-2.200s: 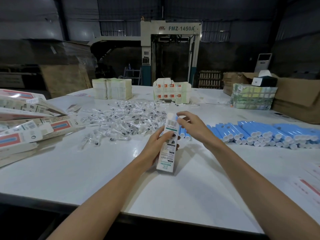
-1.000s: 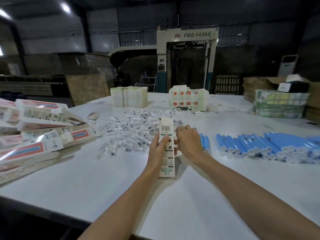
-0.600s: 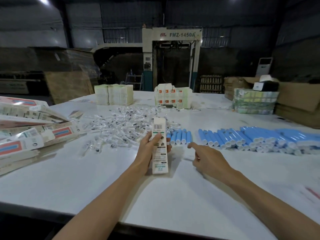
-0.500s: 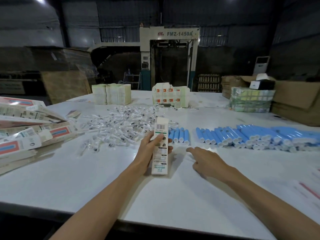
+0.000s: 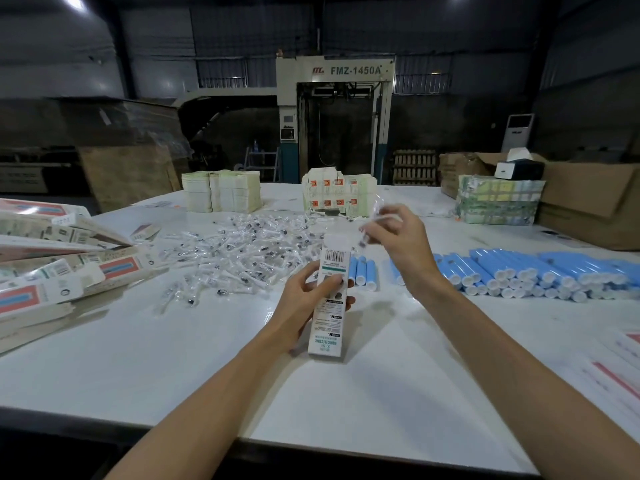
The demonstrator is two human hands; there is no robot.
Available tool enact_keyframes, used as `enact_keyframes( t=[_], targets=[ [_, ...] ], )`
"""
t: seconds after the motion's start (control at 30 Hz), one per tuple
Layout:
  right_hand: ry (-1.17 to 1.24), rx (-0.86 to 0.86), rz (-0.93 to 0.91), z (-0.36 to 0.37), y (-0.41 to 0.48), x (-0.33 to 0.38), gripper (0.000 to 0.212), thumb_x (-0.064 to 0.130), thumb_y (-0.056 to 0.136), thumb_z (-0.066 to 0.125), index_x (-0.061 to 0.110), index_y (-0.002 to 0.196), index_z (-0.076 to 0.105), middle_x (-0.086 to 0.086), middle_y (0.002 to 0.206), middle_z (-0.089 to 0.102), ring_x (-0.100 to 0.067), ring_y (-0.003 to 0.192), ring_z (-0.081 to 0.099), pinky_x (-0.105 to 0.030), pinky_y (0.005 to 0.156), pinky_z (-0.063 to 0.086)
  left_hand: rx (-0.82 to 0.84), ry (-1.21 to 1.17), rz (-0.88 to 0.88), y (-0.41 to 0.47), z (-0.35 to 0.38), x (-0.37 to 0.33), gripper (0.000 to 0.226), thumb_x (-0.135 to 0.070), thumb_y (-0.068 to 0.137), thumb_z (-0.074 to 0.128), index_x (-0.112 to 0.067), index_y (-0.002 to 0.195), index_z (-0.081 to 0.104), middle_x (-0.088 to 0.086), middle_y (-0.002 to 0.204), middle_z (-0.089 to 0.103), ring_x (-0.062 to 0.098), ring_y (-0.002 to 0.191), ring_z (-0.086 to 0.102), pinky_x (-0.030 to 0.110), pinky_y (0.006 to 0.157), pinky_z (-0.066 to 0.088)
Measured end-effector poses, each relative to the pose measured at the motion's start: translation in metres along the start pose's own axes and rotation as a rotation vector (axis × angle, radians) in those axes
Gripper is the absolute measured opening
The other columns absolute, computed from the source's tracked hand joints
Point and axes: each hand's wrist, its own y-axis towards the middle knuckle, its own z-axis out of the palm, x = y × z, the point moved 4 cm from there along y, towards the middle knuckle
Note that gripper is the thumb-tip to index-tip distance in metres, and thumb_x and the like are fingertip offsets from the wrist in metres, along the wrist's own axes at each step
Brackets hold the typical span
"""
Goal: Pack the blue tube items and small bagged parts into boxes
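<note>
My left hand (image 5: 304, 299) grips a slim white box (image 5: 328, 306) that stands upright on the white table (image 5: 194, 358), its top end open. My right hand (image 5: 398, 244) is raised just above and right of the box top, pinching a small clear bagged part (image 5: 372, 221) over the opening. A heap of bagged parts (image 5: 239, 254) lies behind the box to the left. Three loose blue tubes (image 5: 363, 271) lie right behind the box, and a long pile of blue tubes (image 5: 530, 271) stretches along the right.
Packed and flat boxes (image 5: 52, 265) are piled at the left edge. Stacks of flat cartons (image 5: 221, 192) and a stack of red-marked cartons (image 5: 337, 195) stand at the back. A wrapped bundle (image 5: 498, 202) and cardboard boxes (image 5: 588, 202) sit back right. Printed sheets (image 5: 620, 368) lie at the right.
My right hand lay low on the table near the tubes; it has risen and now pinches a bagged part above the box top. My left hand keeps holding the box.
</note>
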Motion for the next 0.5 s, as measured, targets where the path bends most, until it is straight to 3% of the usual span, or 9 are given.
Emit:
enact_keyframes(
  t=[0.1, 0.2, 0.33, 0.5],
  targets=[
    [0.078, 0.019, -0.076, 0.019, 0.008, 0.020, 0.041, 0.012, 0.097, 0.072, 0.020, 0.129, 0.048, -0.003, 0.097, 0.081, -0.017, 0.094, 0.077, -0.032, 0.087, 0.062, 0.012, -0.002, -0.004, 0.001, 0.001, -0.001, 0.049, -0.037, 0.090, 0.089, -0.031, 0.134, 0.070, 0.019, 0.121, 0.079, 0.047, 0.102, 0.078, 0.054, 0.090, 0.065],
    [-0.026, 0.038, -0.133, 0.034, 0.011, 0.028, 0.047, 0.006, 0.097, 0.068, 0.024, 0.133, 0.045, -0.004, 0.100, 0.079, -0.016, 0.090, 0.077, -0.030, 0.078, 0.063, 0.027, -0.004, 0.005, 0.000, 0.003, -0.002, 0.049, -0.036, 0.089, 0.090, -0.032, 0.134, 0.070, 0.020, 0.121, 0.078, 0.047, 0.103, 0.078, 0.052, 0.091, 0.065],
    [-0.203, 0.078, -0.093, 0.045, 0.009, 0.024, 0.040, -0.002, 0.091, 0.067, 0.023, 0.119, 0.052, -0.008, 0.109, 0.068, -0.026, 0.095, 0.073, -0.036, 0.067, 0.065, 0.033, 0.018, 0.022, 0.000, 0.004, -0.003, 0.048, -0.038, 0.090, 0.090, -0.033, 0.133, 0.069, 0.020, 0.120, 0.079, 0.046, 0.103, 0.078, 0.054, 0.092, 0.064],
    [-0.261, 0.155, -0.074, 0.046, 0.005, 0.019, 0.027, 0.003, 0.090, 0.070, 0.017, 0.110, 0.057, -0.010, 0.104, 0.067, -0.027, 0.091, 0.073, -0.046, 0.077, 0.065, 0.019, 0.039, 0.024, 0.000, 0.003, -0.004, 0.047, -0.041, 0.090, 0.089, -0.036, 0.132, 0.069, 0.019, 0.118, 0.080, 0.045, 0.101, 0.079, 0.051, 0.090, 0.065]
  ],
)
